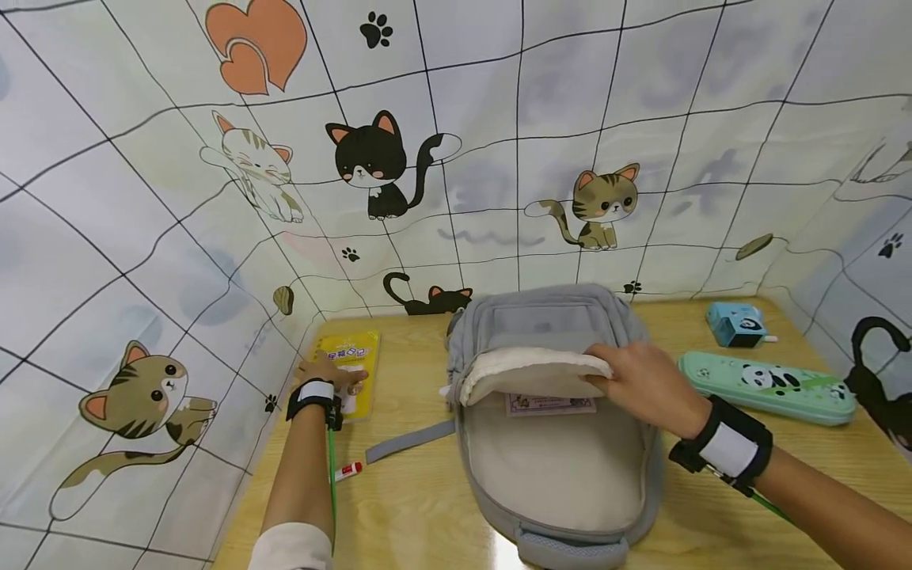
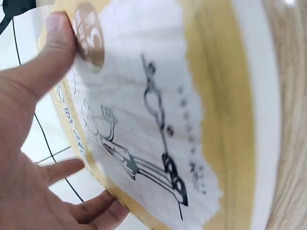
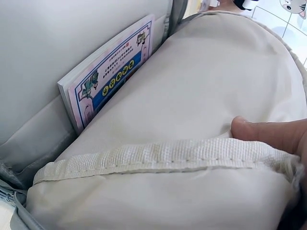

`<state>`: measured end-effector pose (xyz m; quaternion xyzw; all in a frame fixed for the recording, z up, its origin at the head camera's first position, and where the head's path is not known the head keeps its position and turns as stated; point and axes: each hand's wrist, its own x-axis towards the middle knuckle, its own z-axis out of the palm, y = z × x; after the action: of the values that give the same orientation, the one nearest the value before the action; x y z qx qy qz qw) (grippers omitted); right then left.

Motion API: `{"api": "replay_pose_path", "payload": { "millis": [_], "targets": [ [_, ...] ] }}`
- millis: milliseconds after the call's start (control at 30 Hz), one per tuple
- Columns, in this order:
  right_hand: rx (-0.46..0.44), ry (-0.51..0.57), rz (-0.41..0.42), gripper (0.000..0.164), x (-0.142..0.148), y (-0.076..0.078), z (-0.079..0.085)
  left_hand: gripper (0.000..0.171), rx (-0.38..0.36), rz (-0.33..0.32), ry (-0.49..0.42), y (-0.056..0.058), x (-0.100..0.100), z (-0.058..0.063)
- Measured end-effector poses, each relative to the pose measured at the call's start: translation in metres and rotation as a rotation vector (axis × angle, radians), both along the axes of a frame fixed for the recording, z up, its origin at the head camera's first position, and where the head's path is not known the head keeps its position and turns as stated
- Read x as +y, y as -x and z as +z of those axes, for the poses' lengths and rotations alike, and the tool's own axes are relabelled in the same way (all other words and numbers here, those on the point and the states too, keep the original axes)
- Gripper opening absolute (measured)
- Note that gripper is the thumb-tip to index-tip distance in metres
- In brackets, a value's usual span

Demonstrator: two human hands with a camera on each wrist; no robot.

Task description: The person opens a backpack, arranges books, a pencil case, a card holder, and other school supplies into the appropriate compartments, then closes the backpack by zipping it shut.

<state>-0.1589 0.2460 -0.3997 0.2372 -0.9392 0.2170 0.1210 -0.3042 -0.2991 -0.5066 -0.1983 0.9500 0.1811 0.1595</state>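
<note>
Cat-printed cloth (image 1: 484, 103) stands behind the wooden table (image 1: 409, 360), beyond both hands. Working rightward from my remote seat, I have the left hand (image 1: 322, 376) on a yellow book (image 1: 358, 348), thumb over the cover and fingertips at an edge; whether they actually grip it, I cannot tell. On that hand's near side lie a red-capped marker (image 1: 349, 472) and, right of it, a strap (image 1: 409, 442). Between the hands sits the grey bag (image 1: 563, 471), a booklet (image 1: 550, 405) inside, its pale flap (image 1: 523, 374) pinched up by the right hand (image 1: 648, 388). Past that hand lie a green pencil case (image 1: 773, 388) and a small blue box (image 1: 735, 324). I judge the step as holding the bag open while securing the book; the next move seems to call for a sure pinch and level lift.
</note>
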Motion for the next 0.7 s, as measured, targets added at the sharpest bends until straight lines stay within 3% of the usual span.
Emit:
{"api": "replay_pose_path", "payload": {
  "millis": [133, 267, 400, 567, 700],
  "targets": [
    [-0.018, 0.013, 0.000, 0.021, -0.002, -0.001, 0.000, 0.129, 0.056, 0.064, 0.007, -0.006, -0.003, 0.005],
    [-0.024, 0.019, -0.006, 0.022, -0.002, 0.000, 0.001, 0.116, 0.155, 0.050, -0.004, -0.008, -0.002, 0.014],
    [-0.009, 0.016, -0.005, 0.021, 0.000, 0.000, 0.000, 0.109, 0.221, 0.034, -0.110, -0.007, -0.004, 0.022],
    [-0.014, 0.012, 0.007, 0.021, 0.001, 0.000, -0.002, 0.103, 0.270, 0.022, -0.203, -0.009, -0.015, 0.020],
    [-0.037, 0.015, 0.023, 0.021, 0.001, 0.002, 0.000, 0.095, 0.355, 0.050, -0.407, -0.016, -0.019, 0.020]
  ]
}}
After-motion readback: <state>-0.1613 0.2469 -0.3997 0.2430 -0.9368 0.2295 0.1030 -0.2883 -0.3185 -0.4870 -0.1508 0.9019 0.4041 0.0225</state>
